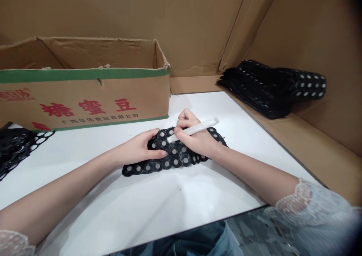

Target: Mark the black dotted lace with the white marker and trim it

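A black lace piece (172, 156) with round holes lies on the white table (158, 207) in the middle. My left hand (141, 147) rests on its left part, fingers laid flat and pressing it down. My right hand (195, 137) is closed around a white pen-like tool (195, 128), whose tip touches the lace near the top middle.
An open cardboard box (85, 97) with a green stripe and red characters stands at the back left. A stack of black lace pieces (271, 86) lies on the cardboard ledge at the right. More black lace (17, 146) sits at the left edge. Cardboard walls enclose the back and right.
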Demonstrator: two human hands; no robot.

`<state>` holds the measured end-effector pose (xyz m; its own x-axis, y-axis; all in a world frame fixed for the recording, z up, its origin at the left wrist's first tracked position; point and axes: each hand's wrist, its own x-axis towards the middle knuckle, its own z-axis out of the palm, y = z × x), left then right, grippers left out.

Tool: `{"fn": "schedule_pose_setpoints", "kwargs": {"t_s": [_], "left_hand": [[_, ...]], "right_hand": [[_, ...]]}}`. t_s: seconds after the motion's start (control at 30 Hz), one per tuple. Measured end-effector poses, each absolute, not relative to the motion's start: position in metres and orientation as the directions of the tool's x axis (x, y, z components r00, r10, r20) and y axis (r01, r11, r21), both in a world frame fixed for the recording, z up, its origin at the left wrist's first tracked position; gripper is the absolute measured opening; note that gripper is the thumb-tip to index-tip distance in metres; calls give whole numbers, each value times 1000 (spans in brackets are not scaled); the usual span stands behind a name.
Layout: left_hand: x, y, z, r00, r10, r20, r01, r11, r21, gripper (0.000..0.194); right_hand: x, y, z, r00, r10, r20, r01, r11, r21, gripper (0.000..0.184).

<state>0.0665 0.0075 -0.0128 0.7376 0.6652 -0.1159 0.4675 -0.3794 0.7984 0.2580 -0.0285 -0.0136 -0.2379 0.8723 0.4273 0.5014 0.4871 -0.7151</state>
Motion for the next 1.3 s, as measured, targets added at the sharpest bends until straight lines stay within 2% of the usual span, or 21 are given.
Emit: {"fn": "schedule_pose_setpoints", "kwargs": {"t_s": [0.13,0.23,0.5,0.7,0.8,1.07,1.3], "left_hand": [[65,10,-14,759,642,-110,523,-499,690,28],[64,13,-10,812,570,-127,478,-524,706,17],[58,20,-2,855,461,-238,433,-379,818,22],[58,13,-7,771,600,-212,347,-117,931,20],[57,12,-8,749,619,-235,337,-50,940,16],[62,12,-9,789,561,-249,346,-71,936,10],[62,11,-6,783,577,-233,335,-76,939,9]], "right_hand": [[258,-31,-10,-219,886,408,422,463,-779,25],[257,-30,-12,-239,879,413,389,477,-788,24],[260,-26,-20,-238,893,382,326,444,-835,26],[266,-23,-18,-83,932,353,236,363,-902,28],[267,-23,-18,-101,932,348,245,362,-899,28],[262,-27,-19,-179,914,365,283,403,-870,28],[262,-26,-21,-202,902,381,263,425,-866,28]]}}
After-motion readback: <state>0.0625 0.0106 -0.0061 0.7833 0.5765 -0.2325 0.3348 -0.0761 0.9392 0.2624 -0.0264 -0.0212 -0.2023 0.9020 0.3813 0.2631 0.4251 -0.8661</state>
